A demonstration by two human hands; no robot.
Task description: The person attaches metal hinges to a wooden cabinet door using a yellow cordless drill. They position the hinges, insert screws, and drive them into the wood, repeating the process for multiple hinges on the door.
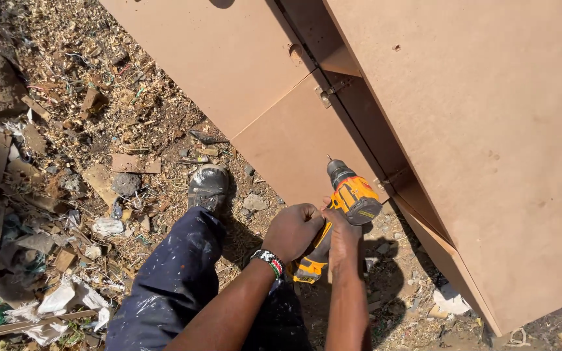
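One drill (349,201), yellow and black with a dark chuck, sits low at centre frame. Two hands grip it: the left hand (292,231) curled beside its handle, the right hand (343,235) wrapped around it. Its bit points at one brown cabinet (463,130) with two metal hinges (330,91).

Outdoor carpentry yard, sawdust and wood offcuts (66,149) on bare ground, unfinished brown cabinet (476,130)

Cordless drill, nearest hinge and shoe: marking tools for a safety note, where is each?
Cordless drill (354,198), head view, yellow motor body.
Hinge (328,93), head view, metal plate.
Shoe (208,185), head view, dusty toe.
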